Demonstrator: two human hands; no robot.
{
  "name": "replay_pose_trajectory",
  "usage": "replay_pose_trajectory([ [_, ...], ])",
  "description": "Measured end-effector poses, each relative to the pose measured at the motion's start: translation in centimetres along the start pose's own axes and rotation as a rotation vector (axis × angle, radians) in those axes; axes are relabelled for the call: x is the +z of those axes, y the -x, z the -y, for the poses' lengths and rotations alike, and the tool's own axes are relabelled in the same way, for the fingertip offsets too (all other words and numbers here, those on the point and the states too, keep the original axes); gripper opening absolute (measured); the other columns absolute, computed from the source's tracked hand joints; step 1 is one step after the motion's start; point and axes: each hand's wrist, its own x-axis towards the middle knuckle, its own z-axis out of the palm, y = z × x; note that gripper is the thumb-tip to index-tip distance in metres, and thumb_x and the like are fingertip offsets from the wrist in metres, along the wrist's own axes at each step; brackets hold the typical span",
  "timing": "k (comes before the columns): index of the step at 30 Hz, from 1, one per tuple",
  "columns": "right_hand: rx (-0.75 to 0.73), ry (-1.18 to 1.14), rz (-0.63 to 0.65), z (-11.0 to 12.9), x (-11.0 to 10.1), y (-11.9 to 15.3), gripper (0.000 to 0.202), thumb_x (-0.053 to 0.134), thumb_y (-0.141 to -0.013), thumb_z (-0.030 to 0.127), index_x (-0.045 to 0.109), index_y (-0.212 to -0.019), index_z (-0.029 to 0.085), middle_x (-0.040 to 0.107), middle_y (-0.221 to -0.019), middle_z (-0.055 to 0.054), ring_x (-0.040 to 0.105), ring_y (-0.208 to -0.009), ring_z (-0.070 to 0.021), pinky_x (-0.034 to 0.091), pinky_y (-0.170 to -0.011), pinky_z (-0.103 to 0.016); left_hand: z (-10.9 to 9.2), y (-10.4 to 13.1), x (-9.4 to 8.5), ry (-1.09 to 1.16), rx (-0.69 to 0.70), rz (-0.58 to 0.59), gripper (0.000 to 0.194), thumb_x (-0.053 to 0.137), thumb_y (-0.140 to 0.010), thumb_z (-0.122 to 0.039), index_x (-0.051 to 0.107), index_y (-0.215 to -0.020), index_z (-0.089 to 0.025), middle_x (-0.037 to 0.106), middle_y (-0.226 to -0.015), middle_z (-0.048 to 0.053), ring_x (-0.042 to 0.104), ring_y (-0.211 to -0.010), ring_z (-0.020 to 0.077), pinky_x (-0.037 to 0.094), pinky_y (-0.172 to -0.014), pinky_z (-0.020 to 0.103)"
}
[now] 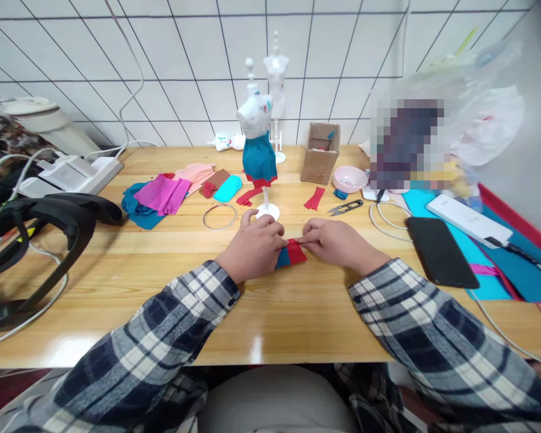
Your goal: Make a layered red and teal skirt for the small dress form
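The small two-part piece of cloth, red on its right and teal blue on its left, lies on the light wooden table with the varnished sheen, between the two hands and just in front of the round white foot of the nearer stand. The left hand, its cuff of black, grey and white plaid, covers the blue side of the cloth; its grip is closed on that edge, thumb and fingertips at the seam between the colours. The right hand has its fingers curled, and its grip pinches the upper edge of the red part between thumb and forefinger. Behind the hands stands a small white dress form wearing a short teal skirt with a red hem, with a second white dress form behind it. Beyond the right hand lie a bow-shaped scrap of red cloth and a pair of black-handled thread snips; near them are a pale pink bowl of small beads or the like, too small to tell, and an open brown cardboard box. Left of the skirted form lies a thin wire-like ring.
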Motion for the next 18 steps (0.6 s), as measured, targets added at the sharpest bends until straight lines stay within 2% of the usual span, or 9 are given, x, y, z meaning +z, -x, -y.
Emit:
replay_pose_trajectory([
  [3,0.035,-0.070,-0.058,-0.3,0.1,0.1,0.023,0.054,-0.092,0.024,0.077,-0.095,0.022,0.072,-0.096,-0.003,0.065,-0.086,-0.0164,0.043,-0.072,-0.027,0.4,0.1,0.0,0.002,0.005,0.007,0.024,0.054,-0.082,-0.019,0.075,-0.092,-0.027,0.069,-0.106,0.005,0.054,-0.105,0.0282,0.026,-0.101,0.058],
  [5,0.097,-0.100,-0.130,-0.1,0.2,-0.1,0.022,0.054,-0.091,0.022,0.075,-0.097,0.021,0.073,-0.098,-0.003,0.065,-0.089,-0.0172,0.043,-0.075,-0.027,0.6,0.2,0.1,0.015,0.005,0.005,0.025,0.054,-0.084,-0.020,0.075,-0.093,-0.028,0.069,-0.105,0.005,0.055,-0.105,0.0275,0.026,-0.101,0.058],
  [8,0.210,-0.110,-0.211,0.5,0.4,-0.6,0.023,0.054,-0.092,0.028,0.073,-0.104,0.023,0.072,-0.098,-0.003,0.064,-0.088,-0.0178,0.042,-0.073,-0.028,0.7,0.3,0.4,0.028,0.004,0.006,0.024,0.053,-0.086,-0.021,0.074,-0.094,-0.028,0.069,-0.102,0.004,0.056,-0.103,0.0258,0.025,-0.102,0.056],
  [10,0.224,-0.092,-0.178,1.1,0.7,-1.0,0.020,0.055,-0.092,0.031,0.073,-0.099,0.025,0.071,-0.096,-0.002,0.064,-0.087,-0.0175,0.040,-0.069,-0.028,0.6,0.4,0.5,0.030,-0.007,0.008,0.023,0.053,-0.087,-0.021,0.074,-0.094,-0.027,0.069,-0.100,0.003,0.056,-0.102,0.0250,0.024,-0.102,0.056],
  [12,0.213,-0.063,-0.125,1.6,0.9,-1.3,0.017,0.055,-0.091,0.027,0.072,-0.092,0.025,0.069,-0.095,-0.002,0.063,-0.085,-0.0166,0.038,-0.067,-0.027,0.5,0.4,0.5,0.040,-0.024,0.007,0.021,0.052,-0.089,-0.022,0.072,-0.095,-0.026,0.070,-0.098,0.003,0.057,-0.101,0.0246,0.021,-0.104,0.057],
  [14,0.205,-0.051,-0.098,1.8,1.1,-1.3,0.016,0.054,-0.089,0.022,0.070,-0.088,0.023,0.067,-0.095,-0.002,0.061,-0.084,-0.0155,0.037,-0.066,-0.026,0.3,0.4,0.5,0.085,-0.084,-0.016,0.019,0.053,-0.091,-0.028,0.071,-0.100,-0.027,0.071,-0.099,0.003,0.058,-0.101,0.0245,0.017,-0.106,0.058],
  [16,0.197,-0.060,-0.099,2.0,1.2,-1.2,0.014,0.053,-0.089,0.021,0.067,-0.087,0.022,0.066,-0.093,-0.002,0.060,-0.082,-0.0149,0.037,-0.066,-0.026,0.3,0.4,0.6,0.172,-0.218,-0.070,0.024,0.052,-0.094,-0.038,0.068,-0.108,-0.026,0.071,-0.102,0.004,0.059,-0.103,0.0242,0.020,-0.105,0.055],
  [18,0.186,-0.076,-0.111,2.1,1.2,-1.0,0.013,0.053,-0.088,0.022,0.066,-0.086,0.021,0.065,-0.091,-0.002,0.060,-0.082,-0.0148,0.037,-0.067,-0.025,0.4,0.4,0.8,0.243,-0.350,-0.099,0.029,0.053,-0.093,-0.045,0.068,-0.108,-0.026,0.072,-0.104,0.004,0.059,-0.104,0.0246,0.025,-0.101,0.051],
])
